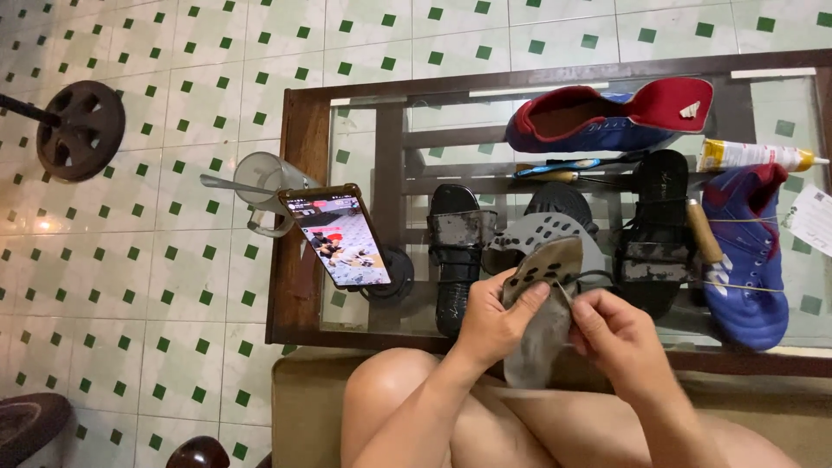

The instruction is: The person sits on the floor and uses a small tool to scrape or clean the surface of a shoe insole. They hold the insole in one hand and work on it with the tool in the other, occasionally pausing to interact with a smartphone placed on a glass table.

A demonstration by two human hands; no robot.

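Worn grey perforated insole point(542, 312), dark holes at its top, held above the counter's point(299, 217) 6 o'clock edge; left hand point(494, 325) fingers grip it; right hand point(620, 334) fingers pinch its edge

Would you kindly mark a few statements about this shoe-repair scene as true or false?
1. Both hands hold a perforated sole. True: left hand, right hand.
2. The phone lies flat with a dark screen. False: it is propped up, screen lit.
3. A glue tube lies on the glass table. True.
4. The sports shoes are green. False: blue and red.
5. A black sandal lies on the table. True.
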